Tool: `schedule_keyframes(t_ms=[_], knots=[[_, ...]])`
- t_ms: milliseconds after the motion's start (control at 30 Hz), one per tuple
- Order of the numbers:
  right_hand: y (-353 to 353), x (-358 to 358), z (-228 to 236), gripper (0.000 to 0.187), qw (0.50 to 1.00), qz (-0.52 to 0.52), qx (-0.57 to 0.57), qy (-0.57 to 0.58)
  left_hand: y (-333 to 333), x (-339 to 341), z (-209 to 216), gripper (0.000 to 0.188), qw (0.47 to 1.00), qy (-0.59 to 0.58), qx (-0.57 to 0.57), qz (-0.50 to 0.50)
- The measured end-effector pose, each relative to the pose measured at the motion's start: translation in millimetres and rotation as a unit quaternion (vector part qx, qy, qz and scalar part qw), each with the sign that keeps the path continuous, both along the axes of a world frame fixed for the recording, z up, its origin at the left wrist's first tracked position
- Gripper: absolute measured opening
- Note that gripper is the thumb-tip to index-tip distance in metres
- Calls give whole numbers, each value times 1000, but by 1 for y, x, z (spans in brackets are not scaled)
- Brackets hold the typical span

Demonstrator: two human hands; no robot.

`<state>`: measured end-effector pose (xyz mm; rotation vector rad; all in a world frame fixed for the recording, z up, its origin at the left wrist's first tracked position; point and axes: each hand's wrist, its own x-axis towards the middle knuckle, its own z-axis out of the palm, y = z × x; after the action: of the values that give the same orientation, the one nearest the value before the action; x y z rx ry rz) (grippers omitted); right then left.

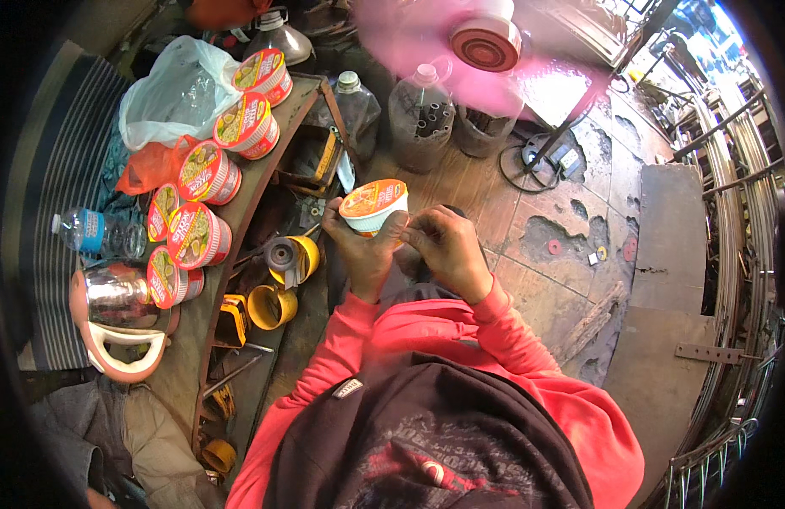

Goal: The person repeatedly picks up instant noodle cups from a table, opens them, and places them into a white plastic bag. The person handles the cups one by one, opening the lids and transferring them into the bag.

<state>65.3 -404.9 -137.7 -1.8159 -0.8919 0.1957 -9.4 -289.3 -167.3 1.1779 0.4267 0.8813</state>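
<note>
In front of my body, my left hand [363, 248] grips an instant noodle cup [374, 202] with an orange-and-white lid and pale sides. The cup tilts slightly, and its lid lies over the top. Close beside its lower right side, my right hand [447, 250] has its fingers pinched together near my left thumb. Whatever sits in that pinch is too small or hidden to make out. On the bench to the left stand several more noodle cups [209, 233] with red sides, some tilted against each other.
On the wooden bench [189, 356] are a glass-bodied kettle [117, 297], a water bottle [104, 232] and a whitish plastic bag [176, 93]. Yellow containers [272, 307] sit lower, beside the bench. Cut plastic jugs [422, 119] stand ahead on the floor. Metal rods [731, 254] lie along the right.
</note>
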Motion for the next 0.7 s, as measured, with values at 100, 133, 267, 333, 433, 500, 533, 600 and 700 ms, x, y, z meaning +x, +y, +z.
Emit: schedule_keyframes(t_ms=[100,133,267,333,433,500,533,600,700], knots=[[-4,3,-7,19,999,17,-18,44,-3,-1,-5,81,999,-14,45,3],[-5,4,-10,19,998,13,-12,66,-4,-1,-6,82,998,-11,60,-2],[-10,11,-23,20,978,43,-30,200,-5,-8,-11,82,998,-3,28,-57],[-13,12,-29,17,982,60,-16,180,-5,-9,-12,83,997,0,40,-69],[-16,8,-35,15,985,69,21,158,-8,-8,-16,81,990,25,136,-23],[-18,1,-38,16,967,48,21,248,-11,-8,-19,81,993,14,113,-28],[-17,-1,-40,17,969,39,32,240,-13,-8,-21,81,994,6,103,-30],[-15,-6,-44,20,974,24,56,220,-14,-8,-25,80,990,23,133,-27],[-16,-9,-48,16,980,-5,5,200,-16,-12,-31,78,985,41,165,-28]])
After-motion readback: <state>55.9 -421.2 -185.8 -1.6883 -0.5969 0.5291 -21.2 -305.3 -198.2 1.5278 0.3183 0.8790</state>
